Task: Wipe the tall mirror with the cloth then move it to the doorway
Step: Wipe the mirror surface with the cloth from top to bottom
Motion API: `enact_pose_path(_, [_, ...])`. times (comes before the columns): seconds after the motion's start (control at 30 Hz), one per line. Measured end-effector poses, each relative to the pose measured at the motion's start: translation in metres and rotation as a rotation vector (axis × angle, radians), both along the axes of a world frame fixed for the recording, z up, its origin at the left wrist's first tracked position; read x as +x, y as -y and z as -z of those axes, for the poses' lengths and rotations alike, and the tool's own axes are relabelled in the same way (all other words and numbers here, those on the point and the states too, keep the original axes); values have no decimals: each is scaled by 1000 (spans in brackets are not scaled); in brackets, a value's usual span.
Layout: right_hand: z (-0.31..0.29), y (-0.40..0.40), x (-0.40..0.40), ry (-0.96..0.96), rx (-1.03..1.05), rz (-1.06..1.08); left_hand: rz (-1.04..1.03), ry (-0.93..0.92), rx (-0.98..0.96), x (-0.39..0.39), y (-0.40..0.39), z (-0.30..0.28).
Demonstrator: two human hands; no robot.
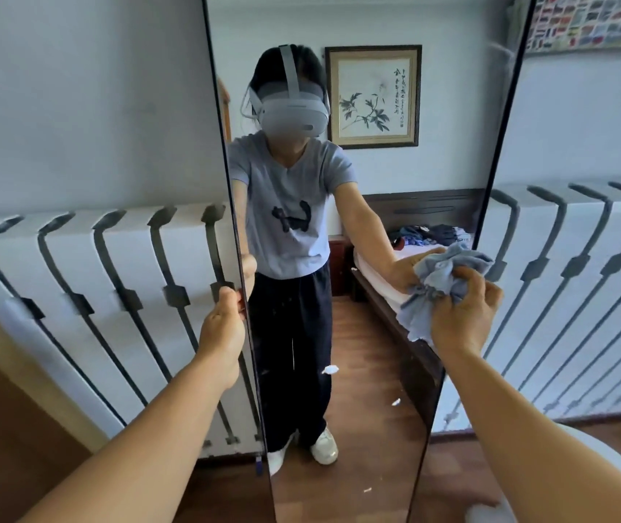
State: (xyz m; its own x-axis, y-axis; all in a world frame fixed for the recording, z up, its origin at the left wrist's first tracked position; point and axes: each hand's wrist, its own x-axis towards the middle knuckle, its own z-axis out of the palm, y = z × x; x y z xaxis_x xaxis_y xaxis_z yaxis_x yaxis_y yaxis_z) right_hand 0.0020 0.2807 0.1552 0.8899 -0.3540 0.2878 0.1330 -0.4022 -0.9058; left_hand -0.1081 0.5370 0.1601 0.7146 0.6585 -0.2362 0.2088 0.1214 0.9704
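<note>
The tall mirror [373, 371] with a thin black frame stands upright in front of me on the wood floor, filling the middle of the view. My left hand [224, 330] grips its left edge at about mid-height. My right hand [465, 311] holds a crumpled pale blue cloth [439, 281] pressed against the glass near the right edge. The glass reflects a person wearing a headset, a bed and a framed picture. Small white specks show on the lower glass.
A white wall cover with dark slanted bars [112, 296] runs behind the mirror on both sides. A wooden board [18, 364] leans at lower left. A white rounded object [611, 469] sits at lower right on the wood floor [448, 473].
</note>
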Motion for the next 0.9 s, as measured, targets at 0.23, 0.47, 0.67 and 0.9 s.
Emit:
enact_pose_path(0.23, [20,-52,-19,114,-60,-57,61,92,-14,-12,6,6])
enact_pose_path(0.47, [58,-166,-71,490,-313,-350,141,135,-97,-17,-5,17])
enact_pose_path(0.67, [78,-194,-76,681,-444,-399,99,218,-105,-19,-12,28])
enact_pose_path(0.9, [87,-140,-44,662,-375,-225,-16,237,-34,-19,5,76])
